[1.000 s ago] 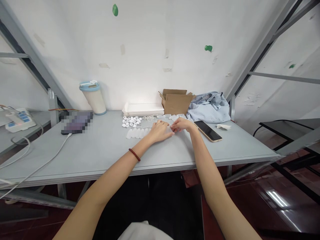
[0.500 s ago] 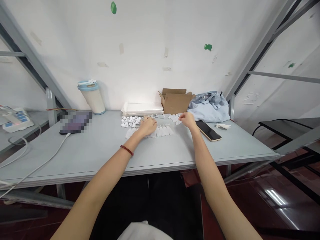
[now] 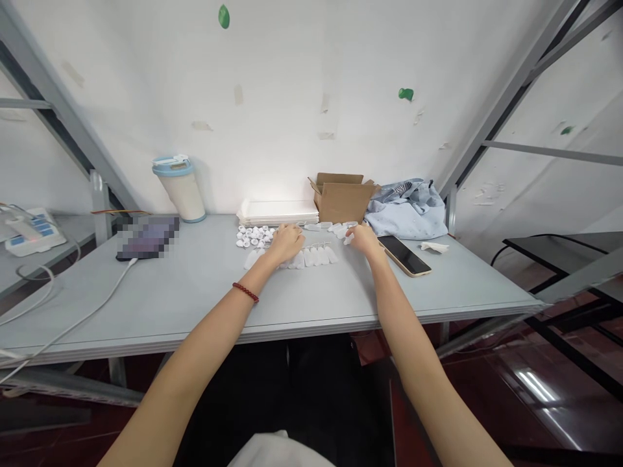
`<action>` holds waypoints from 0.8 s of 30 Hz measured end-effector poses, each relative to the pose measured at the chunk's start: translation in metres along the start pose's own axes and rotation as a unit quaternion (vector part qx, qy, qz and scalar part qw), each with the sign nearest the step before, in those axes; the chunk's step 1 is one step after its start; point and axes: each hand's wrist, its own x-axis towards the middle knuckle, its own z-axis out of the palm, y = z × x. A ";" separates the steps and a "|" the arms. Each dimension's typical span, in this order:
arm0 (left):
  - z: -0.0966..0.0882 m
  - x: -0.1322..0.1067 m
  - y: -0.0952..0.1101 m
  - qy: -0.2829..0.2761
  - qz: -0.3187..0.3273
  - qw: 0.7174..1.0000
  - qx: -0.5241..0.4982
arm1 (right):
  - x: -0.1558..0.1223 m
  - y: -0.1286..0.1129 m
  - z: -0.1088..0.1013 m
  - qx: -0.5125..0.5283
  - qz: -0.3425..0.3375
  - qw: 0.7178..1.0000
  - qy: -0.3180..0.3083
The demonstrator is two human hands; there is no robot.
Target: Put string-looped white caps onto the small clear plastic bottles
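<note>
My left hand [image 3: 287, 244] is over the middle of a row of small translucent plastic bottles [image 3: 320, 255] with thin tips. Its fingers are bent down, and whatever they hold is hidden. Beside it on the left lies a pile of small white caps [image 3: 250, 237]. Farther right, my right hand [image 3: 365, 241] is closed at the fingertips on one small translucent bottle [image 3: 349, 239]. Several loose translucent bottles [image 3: 318, 226] lie just behind, between the two hands and in front of the box.
A stack of white trays or sheets [image 3: 280, 212] and an open cardboard box [image 3: 344, 200] stand against the wall. Blue cloth [image 3: 409, 207], a phone [image 3: 406, 255] and crumpled tissue [image 3: 435, 247] lie right. A tumbler [image 3: 181, 190] and a cabled, blurred device [image 3: 148, 238] are left.
My right hand has shifted slightly down and turned, its fingers now lower around a translucent bottle. My left hand has barely moved, its fingers drawn slightly closer together.
</note>
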 end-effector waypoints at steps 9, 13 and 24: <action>-0.014 0.002 0.003 0.108 0.026 0.991 -0.071 | -0.003 -0.008 -0.002 -0.001 -0.004 1.000 0.014; -0.017 -0.001 0.010 0.113 0.006 0.986 -0.119 | -0.006 -0.015 -0.012 0.137 -0.087 0.986 0.029; -0.018 -0.006 0.020 0.141 -0.035 0.949 -0.279 | -0.026 -0.068 0.001 0.361 -0.245 0.900 0.006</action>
